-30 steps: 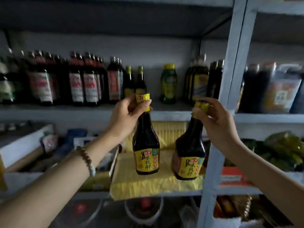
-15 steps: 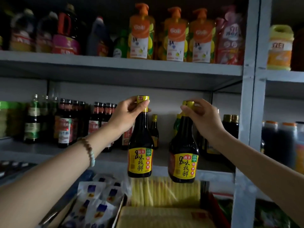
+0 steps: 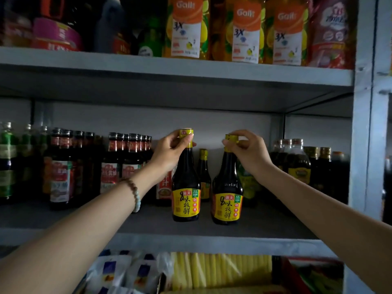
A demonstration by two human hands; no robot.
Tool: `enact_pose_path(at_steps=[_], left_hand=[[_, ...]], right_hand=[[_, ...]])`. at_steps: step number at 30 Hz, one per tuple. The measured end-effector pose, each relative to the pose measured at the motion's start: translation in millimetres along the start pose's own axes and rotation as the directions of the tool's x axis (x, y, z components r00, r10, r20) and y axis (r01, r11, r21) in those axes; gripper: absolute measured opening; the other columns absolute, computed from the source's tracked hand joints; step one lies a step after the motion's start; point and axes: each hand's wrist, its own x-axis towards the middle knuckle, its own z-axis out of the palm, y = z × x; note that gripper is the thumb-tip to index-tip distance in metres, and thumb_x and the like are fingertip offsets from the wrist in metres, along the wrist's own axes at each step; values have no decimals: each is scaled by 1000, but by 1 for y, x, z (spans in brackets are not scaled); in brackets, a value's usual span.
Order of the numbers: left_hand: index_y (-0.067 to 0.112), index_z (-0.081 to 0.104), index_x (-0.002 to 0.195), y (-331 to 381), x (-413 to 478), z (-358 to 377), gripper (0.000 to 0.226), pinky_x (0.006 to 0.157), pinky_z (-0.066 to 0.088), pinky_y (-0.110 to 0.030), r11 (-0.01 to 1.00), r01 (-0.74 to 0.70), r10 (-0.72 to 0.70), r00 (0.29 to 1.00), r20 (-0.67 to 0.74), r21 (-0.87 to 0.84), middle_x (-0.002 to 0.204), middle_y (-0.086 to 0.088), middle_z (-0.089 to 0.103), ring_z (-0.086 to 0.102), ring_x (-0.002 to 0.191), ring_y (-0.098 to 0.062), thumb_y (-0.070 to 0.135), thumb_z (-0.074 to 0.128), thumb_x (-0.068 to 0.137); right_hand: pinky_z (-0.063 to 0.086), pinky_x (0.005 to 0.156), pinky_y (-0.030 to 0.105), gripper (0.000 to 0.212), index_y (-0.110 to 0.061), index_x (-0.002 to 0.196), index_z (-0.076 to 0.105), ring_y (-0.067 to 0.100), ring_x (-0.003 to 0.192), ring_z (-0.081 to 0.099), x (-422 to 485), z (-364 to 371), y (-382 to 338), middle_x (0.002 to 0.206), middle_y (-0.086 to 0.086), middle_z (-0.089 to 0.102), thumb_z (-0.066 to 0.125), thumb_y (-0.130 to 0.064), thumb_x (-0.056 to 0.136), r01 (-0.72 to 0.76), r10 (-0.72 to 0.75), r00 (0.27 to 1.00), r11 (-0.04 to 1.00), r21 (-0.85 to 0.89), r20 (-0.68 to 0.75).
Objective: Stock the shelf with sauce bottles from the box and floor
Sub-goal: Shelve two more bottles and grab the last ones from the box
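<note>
Two dark sauce bottles with yellow labels and yellow caps stand side by side over the grey middle shelf. My left hand grips the left sauce bottle by its cap and neck. My right hand pinches the cap of the right sauce bottle. Both bottles are upright, their bases at or just above the shelf board; I cannot tell whether they touch it. A third bottle of the same kind stands behind them. The box and floor are out of view.
Red-labelled dark bottles fill the shelf to the left, dark jars and bottles to the right. Orange detergent bottles stand on the shelf above. A grey upright post bounds the right side. Packets and yellow goods lie below.
Both hands have carried the bottles up from the lower shelf level and forward into the middle shelf, where they now stand low over its board. The view has tilted upward.
</note>
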Motion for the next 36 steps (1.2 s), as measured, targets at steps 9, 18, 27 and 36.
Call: enact_pose_path(at_steps=[9,18,27,36], left_hand=[[21,53,125,-54,17,-10,37,58,33,9,995,87,-88,996,2,47,96,18,52,43,81,16,36,51,92],[20,49,129,-63,16,-14,39,79,33,-7,994,101,-102,994,24,44,108,14,49,43,96,4,34,49,93],[19,53,126,-69,9,-10,35,66,36,7,995,88,-91,994,56,47,106,14,57,50,91,11,31,49,93],[23,51,129,-74,5,-8,39,84,34,-11,993,118,-119,988,98,16,100,20,58,48,89,15,36,48,93]], right_hand=[[38,44,20,36,-17,107,61,14,49,59,12,41,32,77,4,73,74,-33,78,-11,20,995,996,-91,99],[45,50,24,33,-23,104,62,10,56,63,14,54,44,78,4,74,75,-35,76,-3,14,996,992,-123,88],[54,64,34,38,-23,106,62,18,72,70,13,63,54,80,5,73,75,-37,74,-8,18,996,994,-108,91],[56,66,36,36,-23,107,60,20,77,69,11,65,49,85,4,71,74,-35,76,0,10,994,996,-87,108]])
